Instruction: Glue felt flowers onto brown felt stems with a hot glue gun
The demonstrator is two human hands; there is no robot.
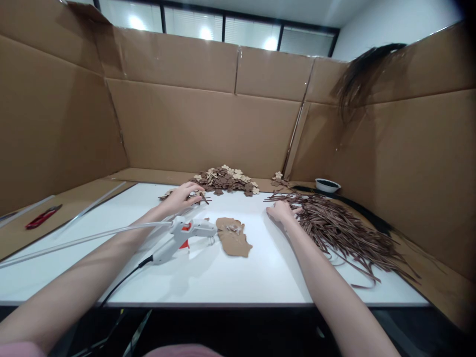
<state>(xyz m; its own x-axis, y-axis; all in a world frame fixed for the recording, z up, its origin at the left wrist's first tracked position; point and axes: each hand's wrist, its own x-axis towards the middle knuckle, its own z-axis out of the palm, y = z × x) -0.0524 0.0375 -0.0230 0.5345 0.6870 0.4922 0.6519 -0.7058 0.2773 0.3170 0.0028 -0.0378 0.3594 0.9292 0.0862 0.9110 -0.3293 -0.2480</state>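
early stage, as judged: only one brown cut-out piece lying on worktop beside unused glue gun. left hand curled over small flower cut-outs, grip unclear; right hand loosely open, touching brown strips, nothing lifted yet.

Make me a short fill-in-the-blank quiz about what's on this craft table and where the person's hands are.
1. The glue gun lies on the white table between the person's two ____.
2. The right hand rests at the edge of a heap of long brown ____.
3. The left hand reaches toward the pile of small flower-shaped ____ by the cardboard wall.
4. The red-handled tool lies far to the person's ____.

Missing words: arms; strips; cutouts; left
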